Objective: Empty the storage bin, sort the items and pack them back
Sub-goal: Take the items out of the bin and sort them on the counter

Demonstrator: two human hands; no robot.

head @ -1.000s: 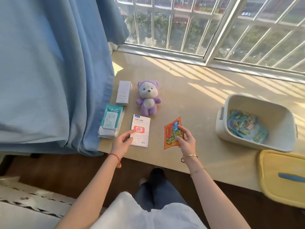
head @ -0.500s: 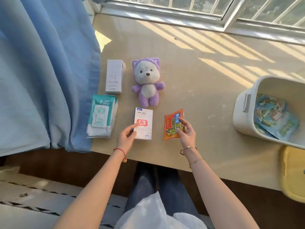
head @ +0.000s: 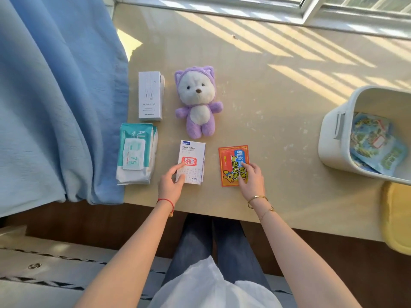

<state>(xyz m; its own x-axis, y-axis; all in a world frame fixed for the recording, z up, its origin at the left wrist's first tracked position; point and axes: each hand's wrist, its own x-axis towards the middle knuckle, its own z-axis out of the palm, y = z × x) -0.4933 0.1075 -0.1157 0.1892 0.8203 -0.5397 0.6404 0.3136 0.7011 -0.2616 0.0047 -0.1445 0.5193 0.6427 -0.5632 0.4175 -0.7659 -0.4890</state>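
Head view: the left hand (head: 170, 185) rests on the small white box (head: 192, 162) just below the plush bear (head: 198, 101), index finger straight, thumb at its near edge. The right hand (head: 251, 181) presses loosely spread fingers on the orange packet (head: 232, 162), right of the box. The storage bin (head: 333, 138), far right of the bear, holds blue packets (head: 378, 143).

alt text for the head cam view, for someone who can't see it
A person's left hand touches a small white box and the right hand touches an orange packet, both flat on a tan table. Behind lie a wipes pack, a tall white box and a purple plush; a white bin at right holds blue packets.
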